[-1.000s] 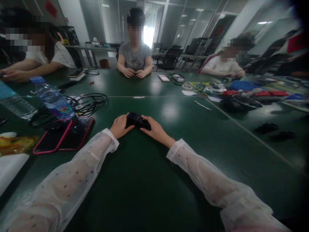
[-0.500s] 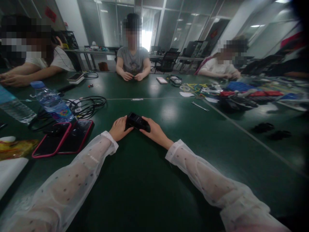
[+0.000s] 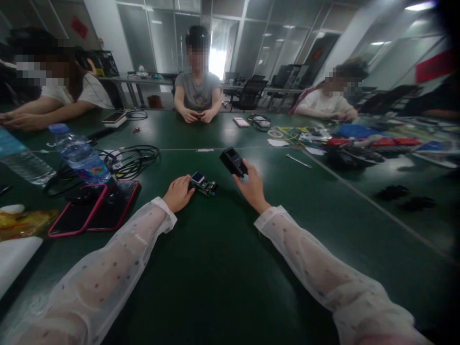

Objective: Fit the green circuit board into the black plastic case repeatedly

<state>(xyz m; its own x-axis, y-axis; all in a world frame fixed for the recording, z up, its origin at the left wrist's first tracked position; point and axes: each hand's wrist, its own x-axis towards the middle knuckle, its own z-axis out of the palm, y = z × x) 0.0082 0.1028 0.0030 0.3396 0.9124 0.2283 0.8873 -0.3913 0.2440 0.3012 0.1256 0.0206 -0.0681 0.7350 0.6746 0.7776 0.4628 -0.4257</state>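
Observation:
My right hand (image 3: 252, 188) grips a black plastic casing (image 3: 233, 162), held tilted up and to the right of a bare circuit board. The circuit board (image 3: 204, 184) has a small screen at its left end and green parts with a blue piece at its right end. My left hand (image 3: 178, 192) is closed on the board's left end, thumb and fingers at its edge. Casing and board are apart. White sheer sleeves with dark dots cover both forearms.
Two phones in pink cases (image 3: 77, 211), a water bottle (image 3: 77, 153) and coiled black cables (image 3: 134, 160) are at the left. A wrench (image 3: 298, 160) lies at the right, before a pile of wires and tools (image 3: 373, 139). Several people sit around the green table (image 3: 215, 268).
The black casing has come off the circuit board. My right hand has lifted it up and to the right, exposing the board, while my left hand stays at the board's left end.

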